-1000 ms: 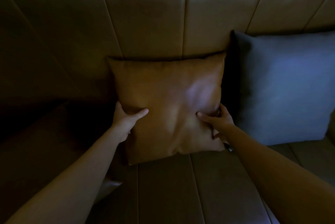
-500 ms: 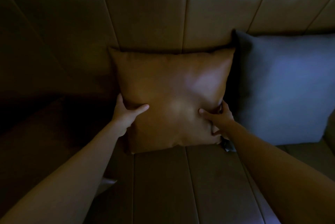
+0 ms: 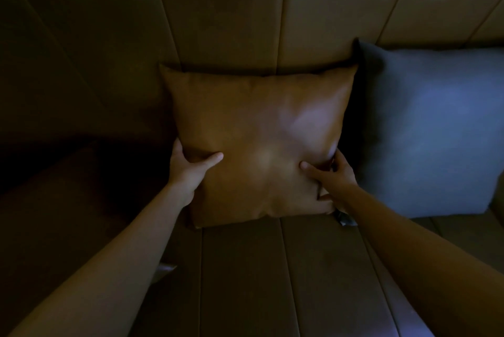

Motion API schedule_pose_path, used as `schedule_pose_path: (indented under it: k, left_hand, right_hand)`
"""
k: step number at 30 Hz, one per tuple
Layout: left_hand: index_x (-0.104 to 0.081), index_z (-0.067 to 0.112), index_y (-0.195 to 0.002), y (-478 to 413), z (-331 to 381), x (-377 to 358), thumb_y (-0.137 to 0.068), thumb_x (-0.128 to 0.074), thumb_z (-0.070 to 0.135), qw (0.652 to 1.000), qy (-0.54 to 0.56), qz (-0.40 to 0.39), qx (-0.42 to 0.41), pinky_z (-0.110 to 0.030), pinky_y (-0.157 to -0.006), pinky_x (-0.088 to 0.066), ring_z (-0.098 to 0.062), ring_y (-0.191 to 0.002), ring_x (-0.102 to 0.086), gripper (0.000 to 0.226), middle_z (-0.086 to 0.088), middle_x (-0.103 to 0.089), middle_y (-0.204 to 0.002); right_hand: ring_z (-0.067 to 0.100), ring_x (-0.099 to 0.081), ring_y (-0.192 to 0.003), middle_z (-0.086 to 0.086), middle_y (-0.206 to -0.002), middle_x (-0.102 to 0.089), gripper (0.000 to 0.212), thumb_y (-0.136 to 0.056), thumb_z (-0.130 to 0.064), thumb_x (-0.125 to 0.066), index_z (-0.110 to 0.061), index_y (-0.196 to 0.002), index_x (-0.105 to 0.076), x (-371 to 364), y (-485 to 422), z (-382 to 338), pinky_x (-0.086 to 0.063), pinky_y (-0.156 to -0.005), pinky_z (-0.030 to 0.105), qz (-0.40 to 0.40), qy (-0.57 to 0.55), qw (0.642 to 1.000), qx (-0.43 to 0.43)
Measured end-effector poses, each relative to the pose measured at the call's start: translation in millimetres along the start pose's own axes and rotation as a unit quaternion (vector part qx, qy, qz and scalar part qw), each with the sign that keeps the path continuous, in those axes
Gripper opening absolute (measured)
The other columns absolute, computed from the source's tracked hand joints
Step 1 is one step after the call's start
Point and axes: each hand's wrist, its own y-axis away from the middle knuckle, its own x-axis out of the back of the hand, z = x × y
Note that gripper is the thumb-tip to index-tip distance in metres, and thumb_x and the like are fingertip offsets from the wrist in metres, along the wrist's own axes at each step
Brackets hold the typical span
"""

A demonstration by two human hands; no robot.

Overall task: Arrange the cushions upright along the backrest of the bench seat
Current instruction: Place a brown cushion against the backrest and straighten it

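1. Dim brown leather bench seat (image 3: 272,276) is carrying the tan cushion (image 3: 259,140), standing upright against the backrest (image 3: 223,9).
2. Left hand (image 3: 188,167) and right hand (image 3: 331,175) are pinching its lower side edges, fingers closed around the smooth, square padding.
3. Grey fabric cushion (image 3: 431,129) is leaning just right.

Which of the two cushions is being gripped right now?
The tan leather cushion, centre against the backrest: the left hand and right hand pinch its lower sides. The blue-grey cushion beside it is untouched.
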Motion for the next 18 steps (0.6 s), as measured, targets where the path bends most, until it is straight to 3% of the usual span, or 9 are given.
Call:
schedule_pose_path:
  k: [10,13,18]
  left_hand:
    - [-0.006,0.044,-0.153,5,11,1,-0.068,-0.085,0.030,0.998,-0.005,-0.027,0.055,-0.062,-0.112,-0.025,-0.032,-0.146,-0.022,0.117,0.000,-0.021,-0.160]
    - [-0.004,0.045,-0.153,12,17,5,-0.069,-0.084,0.030,0.998,0.001,-0.025,0.060,-0.061,-0.113,-0.024,-0.031,-0.147,-0.022,0.117,0.000,-0.019,-0.162]
    - [-0.007,0.039,-0.154,31,30,19,-0.074,-0.081,0.030,0.999,0.001,-0.003,0.044,-0.054,-0.115,-0.023,-0.029,-0.148,-0.020,0.110,0.000,-0.018,-0.162]
  right_hand:
    - [0.037,-0.037,-0.137,0.005,-0.152,-0.037,0.103,-0.067,-0.036,-0.085,-0.036,-0.151,-0.025,-2,-7,-6,-0.046,-0.098,0.060,0.008,0.046,0.999,-0.006]
    - [0.034,-0.042,-0.135,0.005,-0.149,-0.042,0.101,-0.066,-0.037,-0.086,-0.030,-0.150,-0.029,-2,-2,-16,-0.049,-0.095,0.049,0.002,0.062,0.998,-0.011]
    - [0.033,-0.051,-0.127,0.010,-0.141,-0.052,0.103,-0.058,-0.039,-0.089,-0.017,-0.145,-0.038,-15,21,-36,-0.047,-0.102,0.051,0.041,0.076,0.996,0.023]
